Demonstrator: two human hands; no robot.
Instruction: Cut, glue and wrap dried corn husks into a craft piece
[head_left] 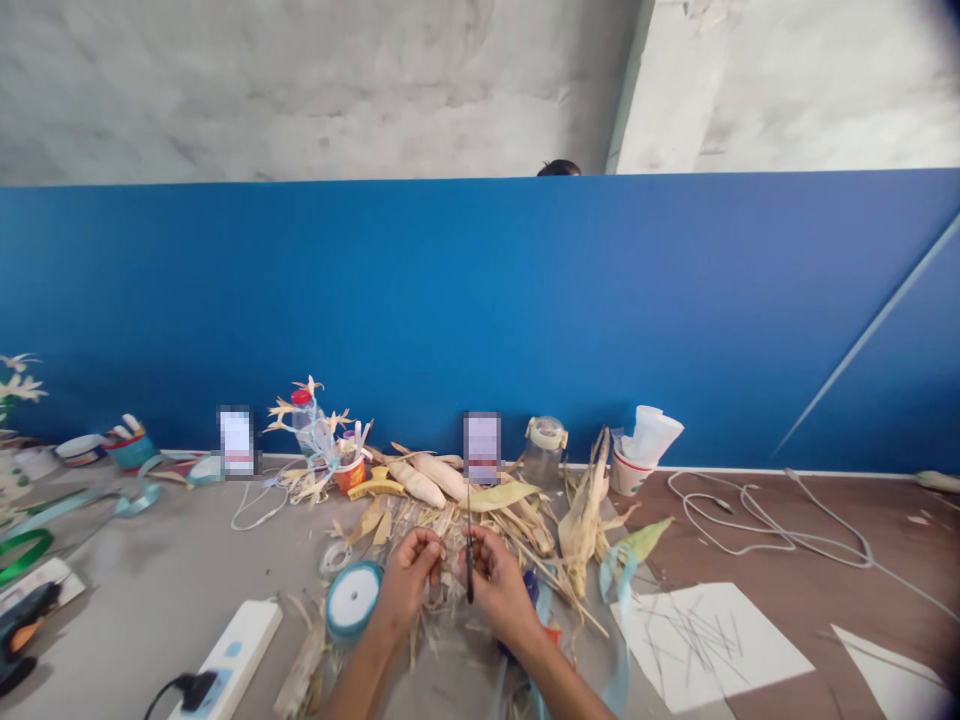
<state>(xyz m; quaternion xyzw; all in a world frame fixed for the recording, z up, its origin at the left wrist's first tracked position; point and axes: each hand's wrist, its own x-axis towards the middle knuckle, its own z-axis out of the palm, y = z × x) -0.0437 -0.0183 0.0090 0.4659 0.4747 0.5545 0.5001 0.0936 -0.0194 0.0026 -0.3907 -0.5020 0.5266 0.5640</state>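
Observation:
My left hand (411, 578) and my right hand (496, 580) meet low in the middle of the view, over a heap of dry corn husks (480, 520). The right hand's fingers are closed round a thin dark upright tool (469, 560), which looks like small scissors. The left hand pinches a small piece of husk (439, 552) right beside the tool. A roll of pale blue ribbon (352, 598) lies just left of my left wrist.
A white power strip (231, 655) lies at the front left. A glass jar (544, 450), paper cups (637, 455) and a small bottle with husk flowers (309, 415) stand along the blue partition (480, 300). White paper sheets (705, 640) and cables (757, 520) lie to the right.

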